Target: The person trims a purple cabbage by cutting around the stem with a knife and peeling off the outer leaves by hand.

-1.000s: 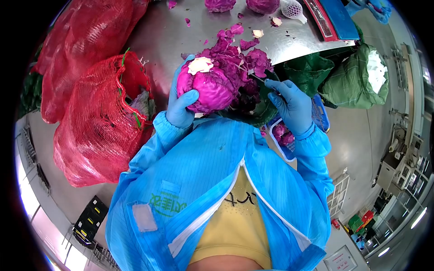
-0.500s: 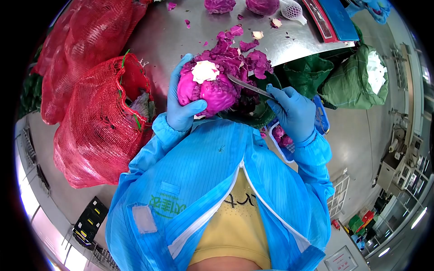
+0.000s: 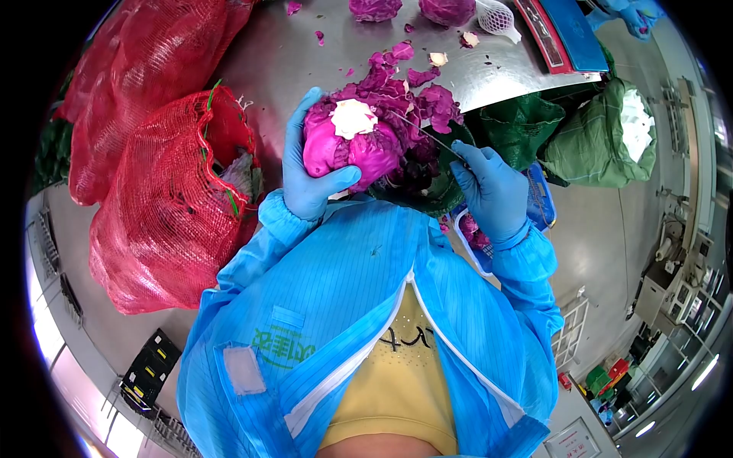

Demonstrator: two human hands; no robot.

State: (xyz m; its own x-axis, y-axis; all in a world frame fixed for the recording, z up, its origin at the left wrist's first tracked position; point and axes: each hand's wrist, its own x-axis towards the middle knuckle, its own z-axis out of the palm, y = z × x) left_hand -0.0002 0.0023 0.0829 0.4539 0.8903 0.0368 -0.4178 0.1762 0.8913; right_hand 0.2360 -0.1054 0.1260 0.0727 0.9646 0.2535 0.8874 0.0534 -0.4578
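Note:
My left hand [image 3: 309, 179], in a blue glove, grips a red cabbage [image 3: 328, 155] from its left side, thumb across the front. The white cut stem end of the cabbage faces up. In my gloved right hand [image 3: 492, 191] is a knife [image 3: 434, 137], its thin blade pointing up and left beside the cabbage. The blade appears edge-on, and its tip lies near the loose leaves. Trimmed purple leaves [image 3: 437, 107] are heaped just behind and to the right of the cabbage, at the table's edge.
Red mesh sacks [image 3: 168, 206] stand at the left. More cabbages [image 3: 447, 9] and a white foam net [image 3: 498, 19] lie on the metal table [image 3: 298, 57]. Green sacks [image 3: 603, 137] and a blue basket [image 3: 542, 200] are at the right. Another person's gloved hand [image 3: 637, 15] shows at the upper right.
The knife has drawn slightly back from the cabbage, and its blade has turned edge-on. The cabbage has shifted a little to the right and tilted in my left hand.

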